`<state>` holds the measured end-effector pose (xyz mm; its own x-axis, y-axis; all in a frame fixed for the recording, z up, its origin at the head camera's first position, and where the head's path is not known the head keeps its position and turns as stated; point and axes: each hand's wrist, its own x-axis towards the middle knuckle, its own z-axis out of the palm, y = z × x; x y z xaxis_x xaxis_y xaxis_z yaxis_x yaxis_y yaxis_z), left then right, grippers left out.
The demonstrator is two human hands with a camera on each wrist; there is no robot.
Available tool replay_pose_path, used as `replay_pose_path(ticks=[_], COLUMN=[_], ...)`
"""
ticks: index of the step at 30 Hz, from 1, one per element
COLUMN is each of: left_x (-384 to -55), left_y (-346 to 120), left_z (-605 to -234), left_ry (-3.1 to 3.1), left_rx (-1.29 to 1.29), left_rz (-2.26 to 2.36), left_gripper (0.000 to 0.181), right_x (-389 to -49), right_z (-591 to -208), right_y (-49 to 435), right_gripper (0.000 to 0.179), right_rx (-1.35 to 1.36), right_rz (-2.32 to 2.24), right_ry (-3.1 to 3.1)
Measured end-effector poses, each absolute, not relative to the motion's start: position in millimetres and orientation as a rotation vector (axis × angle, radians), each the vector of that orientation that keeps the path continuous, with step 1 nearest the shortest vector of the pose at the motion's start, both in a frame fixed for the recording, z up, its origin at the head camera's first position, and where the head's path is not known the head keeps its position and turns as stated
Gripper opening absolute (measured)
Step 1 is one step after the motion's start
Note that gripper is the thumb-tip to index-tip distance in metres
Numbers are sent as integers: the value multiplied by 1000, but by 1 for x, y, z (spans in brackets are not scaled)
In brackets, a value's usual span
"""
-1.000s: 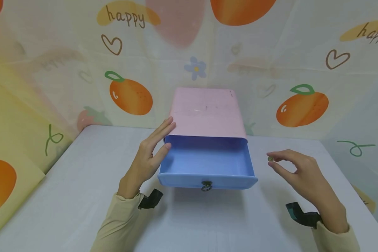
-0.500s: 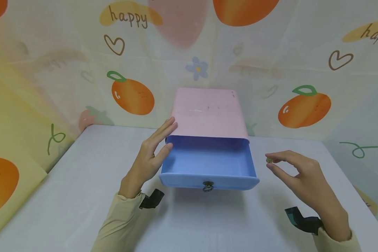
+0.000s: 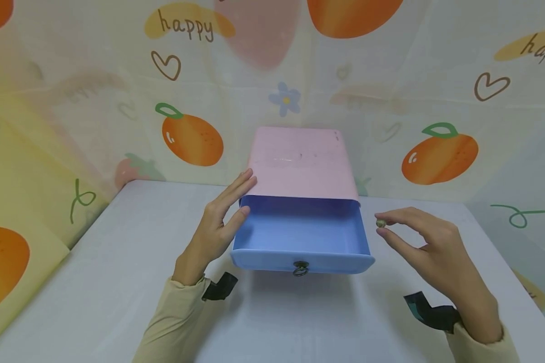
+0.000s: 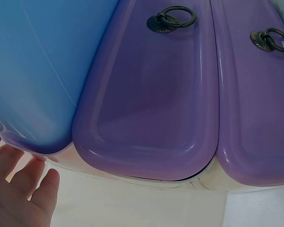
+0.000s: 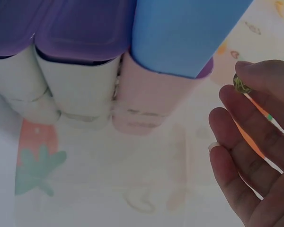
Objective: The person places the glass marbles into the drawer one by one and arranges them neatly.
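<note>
A small drawer cabinet with a pink top (image 3: pixel 300 156) stands in the middle of the table, its blue top drawer (image 3: pixel 261 260) pulled out with nothing visible inside. My left hand (image 3: pixel 211 229) rests along the cabinet's left side, fingers extended at the upper edge. In the left wrist view, two purple drawers (image 4: pixel 151 94) sit closed below the blue one. To the right of the open drawer, my right hand (image 3: pixel 436 247) pinches a small green-and-yellow glass marble (image 5: pixel 241 84) between thumb and index finger. The other fingers are loosely bent, away from the marble.
A white cloth covers the table (image 3: pixel 300 322). Behind the cabinet hangs a fruit-printed curtain (image 3: pixel 368 75), which continues along both sides. A metal ring pull (image 3: pixel 301 268) hangs on the blue drawer's front. Black bands sit at both wrists.
My right hand has shifted slightly left and up with the marble, closer to the drawer. The left hand stays on the cabinet's side. The head view has moved slightly.
</note>
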<state>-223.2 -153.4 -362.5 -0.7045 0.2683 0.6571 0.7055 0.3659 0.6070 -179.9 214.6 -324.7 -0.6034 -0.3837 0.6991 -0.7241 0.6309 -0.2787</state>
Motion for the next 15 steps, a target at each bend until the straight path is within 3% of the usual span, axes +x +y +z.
replay_pose_path(ticks=[15], left_x=[-223], left_y=[-153], left_z=[-362], left_ry=[-2182], left_rx=[-842], left_rz=[-1303], left_gripper=[51], right_x=[-182], right_z=[-306], right_y=[188], right_gripper=[45], right_rx=[960], right_rz=[740], right_ry=[-2281])
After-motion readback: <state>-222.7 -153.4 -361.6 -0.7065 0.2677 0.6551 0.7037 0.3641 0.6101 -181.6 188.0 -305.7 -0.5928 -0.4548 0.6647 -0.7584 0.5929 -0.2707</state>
